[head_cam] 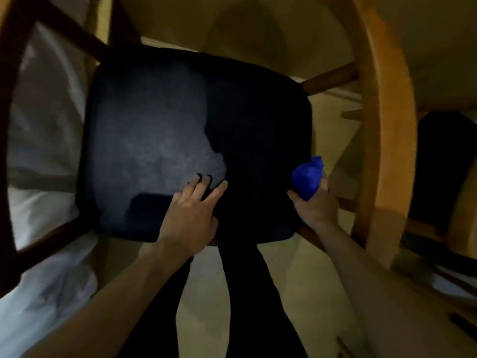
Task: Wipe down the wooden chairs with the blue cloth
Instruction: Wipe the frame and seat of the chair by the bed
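Note:
A wooden chair with a dark padded seat (160,130) fills the middle of the view, its dark frame (15,104) curving round on the left. My left hand (192,213) rests flat on the near part of the seat, fingers spread and straight. My right hand (316,206) grips a bunched blue cloth (307,177) at the seat's right edge, close to a wooden rail of the chair (329,78). The picture is dim and slightly blurred.
A lighter wooden chair or table frame (387,130) curves down the right side, with another dark seat (444,164) behind it. White bedding or fabric (44,151) lies to the left. My dark-trousered legs (242,293) stand on the pale floor (304,285) below the seat.

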`<state>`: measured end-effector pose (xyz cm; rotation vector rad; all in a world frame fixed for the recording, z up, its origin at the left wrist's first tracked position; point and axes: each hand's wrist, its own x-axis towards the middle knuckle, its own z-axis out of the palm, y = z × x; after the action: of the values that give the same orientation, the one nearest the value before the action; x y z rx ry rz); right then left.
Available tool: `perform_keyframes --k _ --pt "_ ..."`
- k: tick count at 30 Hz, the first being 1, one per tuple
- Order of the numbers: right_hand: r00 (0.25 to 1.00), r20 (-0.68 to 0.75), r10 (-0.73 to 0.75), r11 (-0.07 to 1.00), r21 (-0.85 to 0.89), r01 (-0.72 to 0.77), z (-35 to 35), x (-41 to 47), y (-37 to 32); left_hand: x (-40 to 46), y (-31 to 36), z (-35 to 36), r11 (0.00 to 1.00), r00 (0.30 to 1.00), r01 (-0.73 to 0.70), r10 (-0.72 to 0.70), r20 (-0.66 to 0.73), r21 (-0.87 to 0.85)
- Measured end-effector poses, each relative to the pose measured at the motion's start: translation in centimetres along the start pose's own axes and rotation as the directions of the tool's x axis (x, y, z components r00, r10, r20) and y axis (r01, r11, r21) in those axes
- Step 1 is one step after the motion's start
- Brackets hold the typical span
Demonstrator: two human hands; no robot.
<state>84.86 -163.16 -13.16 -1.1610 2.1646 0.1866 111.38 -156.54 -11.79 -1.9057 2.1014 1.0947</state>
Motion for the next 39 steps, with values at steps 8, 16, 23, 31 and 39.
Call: perform_keyframes --k 8,16,23,31,39 --pt "0.989 -0.141 0.038 0.999 0.016 -0.036 2.0 -0.4 -1.3 1.2 -3.8 -1.2 0.995 0.995 0.097 -0.097 -0.011 0.033" --pt "0.984 0.012 -0.177 0.983 0.058 0.176 12.4 -10.1 -14.9 -7.7 -8.5 0.4 0.877 0.891 0.427 -0.449 -0.059 -0.222" --pt "0.921 0.098 -0.378 0.925 -0.006 0.38 18.8 -14.3 -21.7 -11.7 -11.9 2.3 0.68 0.756 0.594 -0.654 0.011 -0.43" --pt "0.673 0.399 -0.622 0.625 -0.265 0.734 21.5 -17.7 -22.3 -14.2 -10.6 3.9 0.645 0.742 0.63 -0.664 0.091 -0.432" --pt "0.25 0.763 -0.596 0.276 -0.098 0.956 14.0 -12.7 -24.0 -13.8 -10.7 1.9 0.696 0.784 0.56 -0.621 0.016 -0.449"
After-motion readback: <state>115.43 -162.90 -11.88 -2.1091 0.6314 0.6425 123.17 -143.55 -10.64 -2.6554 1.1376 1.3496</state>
